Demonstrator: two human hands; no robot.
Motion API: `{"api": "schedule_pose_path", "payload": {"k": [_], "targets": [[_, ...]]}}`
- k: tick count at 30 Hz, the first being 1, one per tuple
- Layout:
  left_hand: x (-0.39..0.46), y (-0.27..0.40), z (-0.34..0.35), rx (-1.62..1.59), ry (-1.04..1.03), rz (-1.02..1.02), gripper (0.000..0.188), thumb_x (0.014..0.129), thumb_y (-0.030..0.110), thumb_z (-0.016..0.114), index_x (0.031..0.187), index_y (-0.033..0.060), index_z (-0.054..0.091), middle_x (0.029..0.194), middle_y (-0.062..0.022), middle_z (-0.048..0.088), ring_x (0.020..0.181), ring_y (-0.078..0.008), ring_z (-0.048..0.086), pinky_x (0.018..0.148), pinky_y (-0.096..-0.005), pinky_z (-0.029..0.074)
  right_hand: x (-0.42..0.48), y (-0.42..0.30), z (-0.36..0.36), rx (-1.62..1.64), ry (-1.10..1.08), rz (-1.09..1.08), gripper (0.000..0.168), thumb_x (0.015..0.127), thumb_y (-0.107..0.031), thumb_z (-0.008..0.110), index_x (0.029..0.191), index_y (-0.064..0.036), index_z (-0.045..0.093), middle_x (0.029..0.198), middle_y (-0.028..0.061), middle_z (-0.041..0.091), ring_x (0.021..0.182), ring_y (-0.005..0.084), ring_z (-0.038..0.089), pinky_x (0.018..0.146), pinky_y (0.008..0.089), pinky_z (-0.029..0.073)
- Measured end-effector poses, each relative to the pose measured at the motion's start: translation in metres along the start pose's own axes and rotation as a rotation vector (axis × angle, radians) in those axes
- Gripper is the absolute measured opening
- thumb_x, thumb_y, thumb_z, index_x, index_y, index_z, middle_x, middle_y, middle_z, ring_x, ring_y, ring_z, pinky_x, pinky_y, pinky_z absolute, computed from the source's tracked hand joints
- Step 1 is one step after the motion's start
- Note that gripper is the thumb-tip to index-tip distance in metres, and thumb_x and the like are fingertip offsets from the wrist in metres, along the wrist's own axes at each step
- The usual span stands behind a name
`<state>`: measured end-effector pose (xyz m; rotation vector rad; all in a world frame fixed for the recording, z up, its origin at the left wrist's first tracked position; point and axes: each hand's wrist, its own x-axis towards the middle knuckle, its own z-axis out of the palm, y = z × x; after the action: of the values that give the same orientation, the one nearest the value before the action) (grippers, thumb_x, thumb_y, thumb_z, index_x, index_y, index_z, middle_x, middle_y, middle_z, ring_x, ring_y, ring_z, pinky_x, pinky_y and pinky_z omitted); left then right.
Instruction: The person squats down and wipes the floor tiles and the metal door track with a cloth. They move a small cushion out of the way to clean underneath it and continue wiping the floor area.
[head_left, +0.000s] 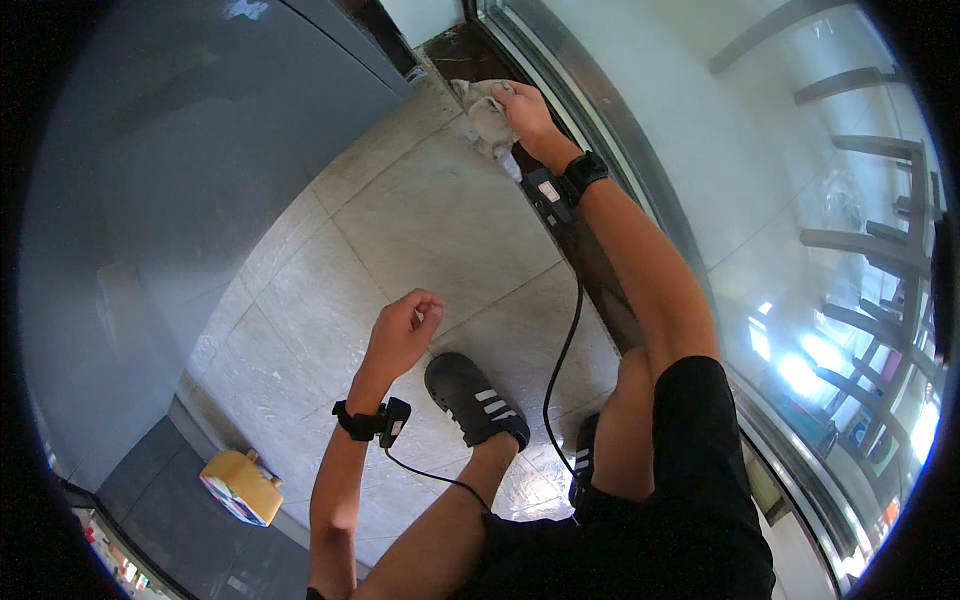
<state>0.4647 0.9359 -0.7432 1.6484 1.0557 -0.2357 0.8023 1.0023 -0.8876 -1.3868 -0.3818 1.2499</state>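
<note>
Near the top centre, my right hand (525, 116) grips a crumpled, dirty grey cloth (491, 124), which lies against the floor edge beside the dark threshold strip (480, 56) and the metal door track. My left hand (405, 334) is half curled above the tiled floor (450, 225), just up and left of my dark shoe, and nothing shows in it. Each wrist wears a black strap with a small black device and a cable. The underside of the cloth is hidden.
A large grey panel (172, 187) stands on the left. On the right runs a glass panel (660, 112) in a metal frame, with grey bars beyond it. A yellow object (240, 487) sits at the lower left. My black shoe (476, 401) rests on the tiles, and a black cable hangs nearby.
</note>
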Motion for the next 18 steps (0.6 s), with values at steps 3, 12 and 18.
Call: {"api": "schedule_pose_path", "payload": {"k": [3,12,18], "targets": [[0.008,-0.031,0.01,-0.106,0.051,0.1,0.017,0.095,0.014,0.061,0.106,0.0028,0.066,0.083,-0.0025,0.065,0.064,-0.0073,0.055,0.057,-0.0245,0.044,-0.014,-0.016,0.003,0.329,-0.012,0.199,0.03,0.105,-0.024,0.045,0.113,-0.002,0.063,0.106,0.0043,0.068,0.094,0.0208,0.064,0.087,0.0356,0.052],[0.042,0.013,0.022,-0.564,-0.021,-0.186,0.047,0.098,0.029,0.062,0.135,0.0043,0.047,0.108,-0.009,0.068,0.089,-0.0154,0.065,0.07,-0.0298,0.055,-0.111,-0.009,0.062,0.356,-0.188,0.24,0.03,0.094,-0.034,0.054,0.095,-0.006,0.066,0.087,0.008,0.067,0.083,0.0239,0.065,0.082,0.0389,0.054],[0.062,0.011,0.048,-0.746,0.075,-0.175,0.05,0.096,0.03,0.065,0.133,0.0004,0.048,0.113,-0.0095,0.065,0.094,-0.0175,0.066,0.072,-0.032,0.058,-0.132,0.021,0.076,0.577,-0.19,0.621,0.03,0.087,-0.032,0.057,0.085,-0.003,0.066,0.076,0.0104,0.066,0.068,0.0251,0.062,0.065,0.0381,0.05]]}}
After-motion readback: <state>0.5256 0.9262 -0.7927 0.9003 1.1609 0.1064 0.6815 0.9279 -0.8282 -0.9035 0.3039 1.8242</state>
